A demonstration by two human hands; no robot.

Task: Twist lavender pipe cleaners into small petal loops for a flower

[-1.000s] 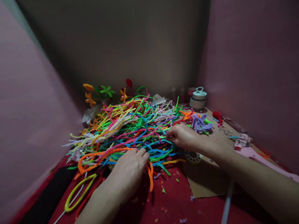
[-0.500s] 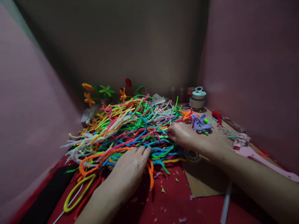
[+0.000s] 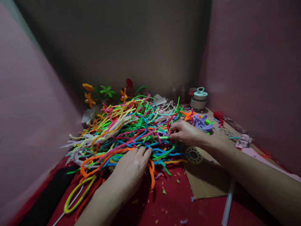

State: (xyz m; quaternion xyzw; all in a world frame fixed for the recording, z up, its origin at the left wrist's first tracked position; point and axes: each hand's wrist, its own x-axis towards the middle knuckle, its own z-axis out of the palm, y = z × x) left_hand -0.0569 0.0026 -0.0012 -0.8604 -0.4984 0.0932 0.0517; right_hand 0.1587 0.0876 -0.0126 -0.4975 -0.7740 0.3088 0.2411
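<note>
A large heap of many-coloured pipe cleaners [image 3: 127, 125] covers the middle of the red-covered table. My right hand [image 3: 181, 131] is at the heap's right side, thumb and fingers closed on a red pipe cleaner [image 3: 171, 120] that arcs up above them. On the front of the heap rests my left hand [image 3: 134, 163], back upward and fingers stretched out, its fingertips partly hidden among the strands. An orange pipe cleaner [image 3: 152, 175] hangs out beside its fingertips, and I see no grip on it.
Pipe-cleaner flowers [image 3: 107, 91] stand behind the heap. To the right, a purple pipe-cleaner piece [image 3: 202, 123] and a lidded jar [image 3: 198, 99] sit on cardboard [image 3: 204, 185], near a round holed disc [image 3: 193, 155]. A yellow loop [image 3: 68, 201] lies front left; a clear stick [image 3: 227, 204] lies front right.
My right hand has shifted slightly, and the red pipe cleaner now shows raised above its fingers. The left hand has stayed almost in place.
</note>
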